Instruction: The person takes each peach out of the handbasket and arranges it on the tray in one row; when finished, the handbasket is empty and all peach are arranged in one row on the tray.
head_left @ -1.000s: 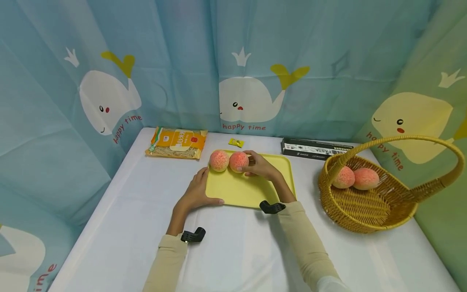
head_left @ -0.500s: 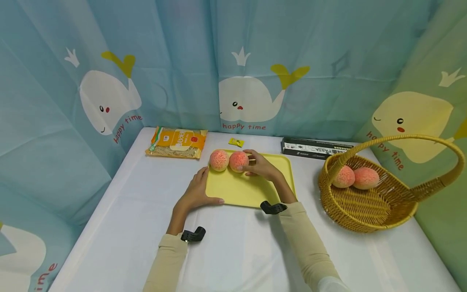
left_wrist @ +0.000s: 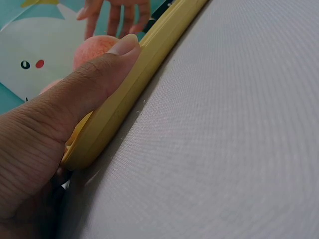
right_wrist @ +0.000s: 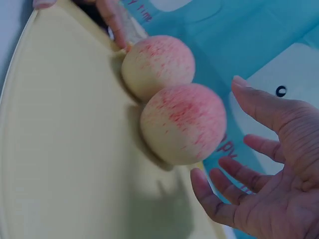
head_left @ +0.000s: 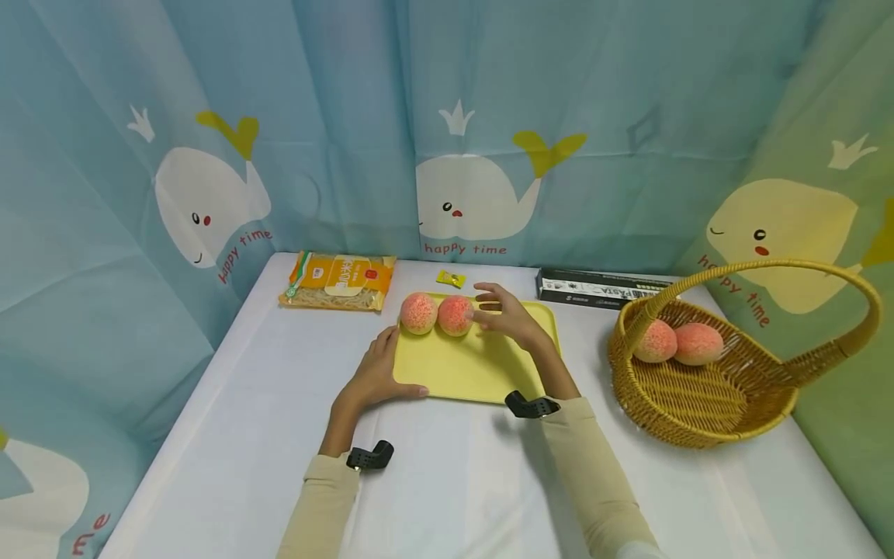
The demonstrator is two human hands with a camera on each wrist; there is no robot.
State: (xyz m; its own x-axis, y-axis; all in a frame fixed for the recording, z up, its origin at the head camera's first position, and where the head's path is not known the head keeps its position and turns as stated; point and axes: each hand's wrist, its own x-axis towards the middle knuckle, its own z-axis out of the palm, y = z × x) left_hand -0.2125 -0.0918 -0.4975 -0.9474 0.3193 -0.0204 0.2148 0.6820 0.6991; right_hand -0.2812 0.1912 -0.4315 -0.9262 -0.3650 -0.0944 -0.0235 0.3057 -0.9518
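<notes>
Two pink peaches stand side by side at the back left of a yellow tray [head_left: 468, 373]: the left peach [head_left: 419, 314] near the corner, the right peach [head_left: 455, 316] beside it. My left hand [head_left: 377, 376] holds the tray's front left corner, thumb along the front rim and fingers at the left side. In the left wrist view the thumb lies over the tray's edge. My right hand [head_left: 510, 317] is over the tray just right of the right peach. Its fingers are spread and hold nothing; the right wrist view shows a gap between them and the peach.
To the right stands a wicker basket [head_left: 649, 407] with a tall handle and two more peaches [head_left: 699, 344] inside. Behind the tray lie a noodle bag [head_left: 342, 283], a small yellow packet [head_left: 450, 279] and a black pasta box [head_left: 594, 289]. Curtains hang around the table.
My right hand has let go of the right peach, its fingers spreading and drawing back to the right. The left hand stays on the tray, and the peaches keep their places.
</notes>
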